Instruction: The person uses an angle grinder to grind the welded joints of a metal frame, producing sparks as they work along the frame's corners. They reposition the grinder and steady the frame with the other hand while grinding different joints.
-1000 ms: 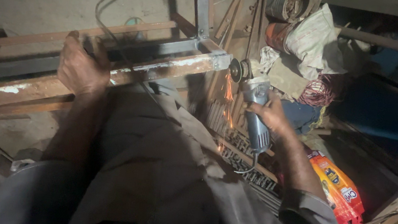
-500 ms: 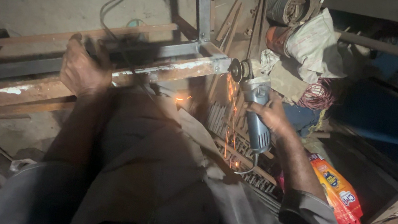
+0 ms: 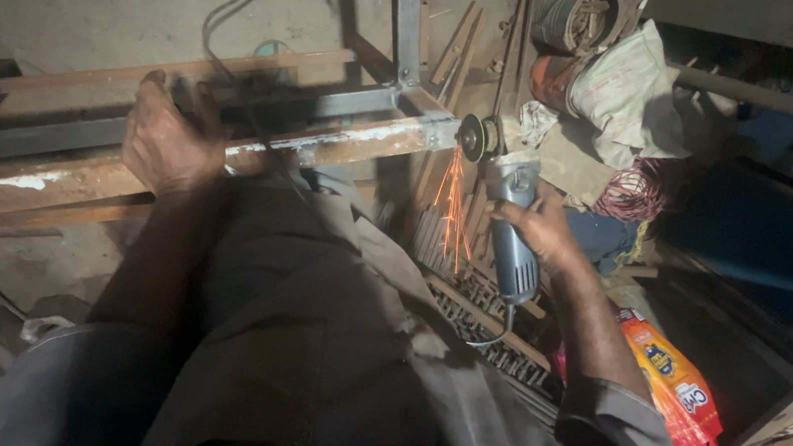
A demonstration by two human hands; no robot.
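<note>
- Two bare hands were at work, on one tool and one frame.
- The right hand (image 3: pixel 539 228) was wrapped tight around the blue-grey angle grinder (image 3: pixel 503 216), its one round disc against the end of the rusty, white-streaked square steel frame (image 3: pixel 346 141), orange sparks (image 3: pixel 453 210) falling.
- The left hand (image 3: pixel 168 139) lay closed over the frame's near rail.
- One orange plastic packet (image 3: pixel 675 373) sat right of the forearm.
</note>
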